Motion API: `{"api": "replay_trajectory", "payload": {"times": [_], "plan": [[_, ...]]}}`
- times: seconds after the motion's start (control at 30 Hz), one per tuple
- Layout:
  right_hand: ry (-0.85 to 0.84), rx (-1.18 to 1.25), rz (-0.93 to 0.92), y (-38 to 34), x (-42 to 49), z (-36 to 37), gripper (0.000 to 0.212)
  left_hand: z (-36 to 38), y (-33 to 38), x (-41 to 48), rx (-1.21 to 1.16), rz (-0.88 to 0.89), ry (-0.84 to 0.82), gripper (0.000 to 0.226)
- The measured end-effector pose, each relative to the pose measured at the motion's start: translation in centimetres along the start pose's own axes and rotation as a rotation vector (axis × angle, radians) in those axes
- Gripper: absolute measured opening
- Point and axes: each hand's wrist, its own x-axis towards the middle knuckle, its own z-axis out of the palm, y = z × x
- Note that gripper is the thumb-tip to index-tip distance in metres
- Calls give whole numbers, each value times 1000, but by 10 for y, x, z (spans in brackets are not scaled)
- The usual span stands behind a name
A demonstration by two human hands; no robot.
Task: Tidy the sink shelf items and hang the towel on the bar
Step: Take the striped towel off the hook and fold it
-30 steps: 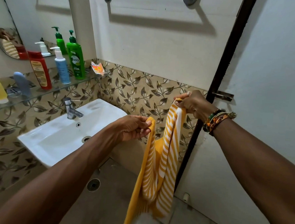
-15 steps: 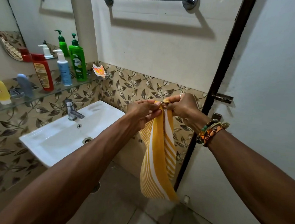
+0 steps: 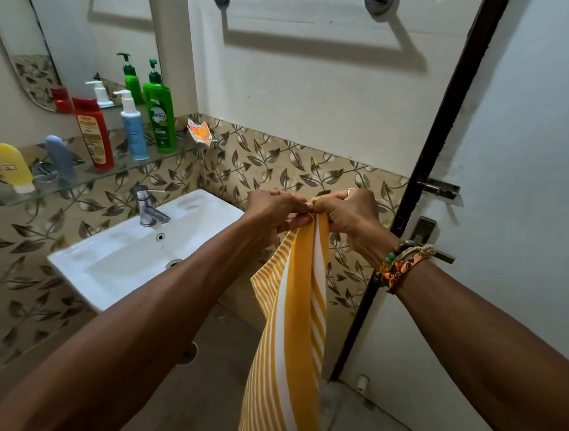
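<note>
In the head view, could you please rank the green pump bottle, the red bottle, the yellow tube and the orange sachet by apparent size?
1. Green pump bottle
2. Red bottle, slightly shorter
3. Yellow tube, though it sits nearer the camera
4. Orange sachet

Both arms outstretched; hands together, fingers pinched shut

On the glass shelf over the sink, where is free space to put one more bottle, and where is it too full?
The glass shelf has a bare patch between the green pump bottle and the small orange sachet at its right end. From the yellow tube to the green bottle, items stand close together: grey-blue tube, red bottle, white-blue pump bottle.
</note>
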Motion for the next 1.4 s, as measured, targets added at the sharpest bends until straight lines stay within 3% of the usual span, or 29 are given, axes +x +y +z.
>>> {"api": "replay_trajectory", "payload": {"times": [0.27, 0.67, 0.83, 1.03, 1.17, 1.27, 1.4], "plan": [[-31, -165, -105, -3, -2, 9, 13, -14, 0, 1, -110, -146, -37, 18], [-182, -208, -218, 4, -9, 10, 12, -17, -2, 6, -52, -148, -13, 12], [-257, -180, -259, 8, -11, 5, 25, -14, 0, 8, 24, -146, -1, 20], [-89, -146, -257, 11, -9, 8, 22, -10, 2, 5, 122, -57, -52, 22], [-104, -126, -264, 8, -3, 7, 19, -14, -6, 6, 206, 187, -57, 16], [-97, 15, -175, 7, 2, 3, 17, -17, -14, 9, 458, 348, -47, 17], [-146, 221, -110, -2, 9, -10, 19, -34, -29, 13, 700, 354, -30, 32]]}}
